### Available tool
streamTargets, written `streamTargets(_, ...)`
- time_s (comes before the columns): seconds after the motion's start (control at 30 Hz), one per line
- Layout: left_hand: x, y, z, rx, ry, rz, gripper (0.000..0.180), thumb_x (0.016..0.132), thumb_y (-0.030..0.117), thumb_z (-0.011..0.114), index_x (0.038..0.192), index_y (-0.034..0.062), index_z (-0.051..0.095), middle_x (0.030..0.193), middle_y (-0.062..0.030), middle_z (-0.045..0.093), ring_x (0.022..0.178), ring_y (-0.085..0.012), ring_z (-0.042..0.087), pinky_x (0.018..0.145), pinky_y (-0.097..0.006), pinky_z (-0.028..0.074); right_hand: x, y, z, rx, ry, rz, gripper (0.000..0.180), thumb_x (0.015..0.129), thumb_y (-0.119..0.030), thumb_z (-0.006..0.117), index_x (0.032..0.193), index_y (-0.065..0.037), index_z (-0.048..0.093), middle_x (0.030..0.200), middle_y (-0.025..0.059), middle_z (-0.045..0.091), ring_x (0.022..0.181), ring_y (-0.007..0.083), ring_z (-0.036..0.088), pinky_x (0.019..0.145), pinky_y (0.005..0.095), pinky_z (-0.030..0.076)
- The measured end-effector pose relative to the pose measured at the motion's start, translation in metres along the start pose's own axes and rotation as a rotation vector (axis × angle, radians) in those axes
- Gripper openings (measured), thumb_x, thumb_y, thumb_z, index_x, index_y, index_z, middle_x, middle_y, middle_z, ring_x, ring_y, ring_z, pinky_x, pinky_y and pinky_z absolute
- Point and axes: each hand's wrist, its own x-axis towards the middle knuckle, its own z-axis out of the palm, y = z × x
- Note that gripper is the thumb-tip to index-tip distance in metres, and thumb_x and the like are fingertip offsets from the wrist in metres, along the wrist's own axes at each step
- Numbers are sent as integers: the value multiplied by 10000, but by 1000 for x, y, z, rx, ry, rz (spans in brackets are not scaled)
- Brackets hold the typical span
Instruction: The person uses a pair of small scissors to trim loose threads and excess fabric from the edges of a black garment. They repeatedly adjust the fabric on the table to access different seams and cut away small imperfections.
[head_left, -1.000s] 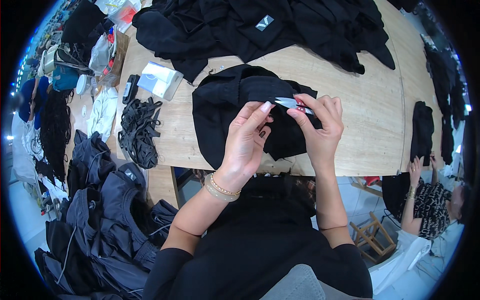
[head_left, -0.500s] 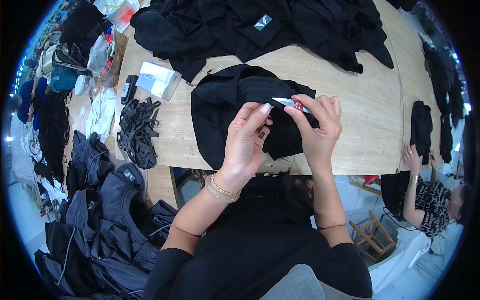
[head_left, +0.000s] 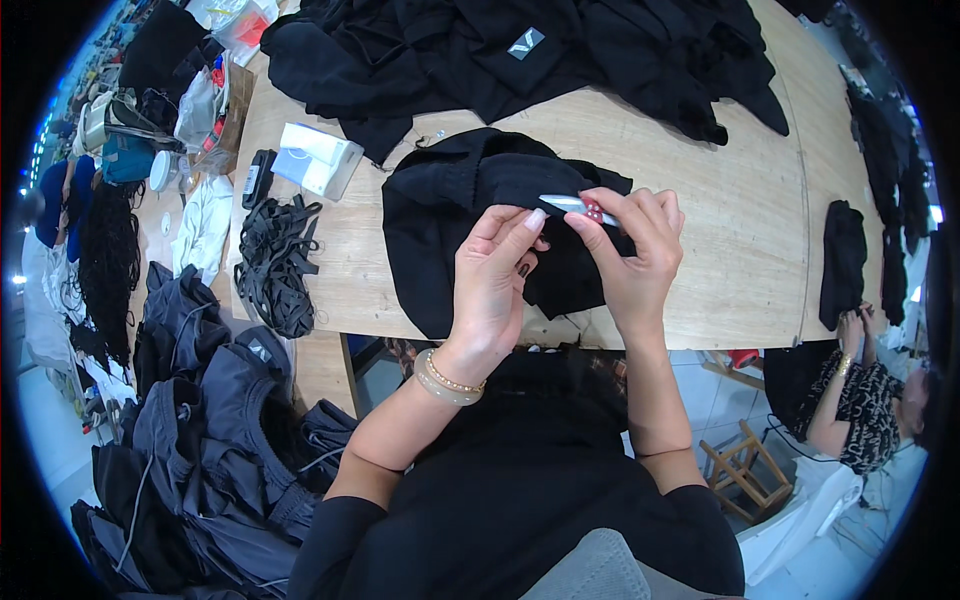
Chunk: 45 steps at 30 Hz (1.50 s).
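Thread snips (head_left: 577,206) are pinched in my right hand (head_left: 645,242) over a black garment (head_left: 435,220); my left hand (head_left: 493,268) curls beside their tips, its grip too hidden to tell; beyond, black clothing (head_left: 440,60) lies heaped on the wooden table (head_left: 720,230).

- On the pile of black garments (head_left: 420,60) we see one small rectangular label (head_left: 525,43) with an angular mark
- On the narrow black case (head_left: 262,170) we notice a white sticker (head_left: 251,181), but its print is too small for us
- We can read no word or number with certainty
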Motion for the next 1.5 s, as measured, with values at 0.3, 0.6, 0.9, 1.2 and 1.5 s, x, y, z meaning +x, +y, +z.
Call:
streamTargets(0.3,0,-1,0,45,-7,42,120,918,99,699,1018,48,656,900,23,658,793,-50,558,685,-202,390,-1,-2,-4,-33,-39,7,265,699,-220,852,922,-123,746,781,-45,614,764,166,451,774,316,314)
streamTargets(0.6,3,-1,0,-43,4,-67,76,927,91,687,999,64,679,918,23,668,792,-38,558,690,-202,399,10,-10,2,307,-26,245,299,730,-173,819,1001,-91,723,864,43,630,853,198,523,750,307,419)
streamTargets(0.9,5,-13,-9,-107,-31,-123,18,942,80,659,946,96,652,937,27,652,890,-61,592,777,-234,456,23,16,38,674,96,494,105,901,-83,689,849,7,673,759,-33,619,707,15,470,600,200,330)
streamTargets(1.2,16,-11,-7,-255,-48,-161,82,964,125,645,900,83,617,935,-9,645,922,-97,630,910,-263,520,5,12,9,565,-54,411,147,819,42,697,954,-7,670,829,-1,605,780,72,552,710,215,429)
streamTargets(1.5,11,-8,2,-111,-21,-11,52,966,47,615,960,5,645,979,-34,653,945,-116,642,960,-275,525,6,8,27,453,-157,218,158,838,4,672,987,1,620,877,41,606,800,142,558,726,281,451)
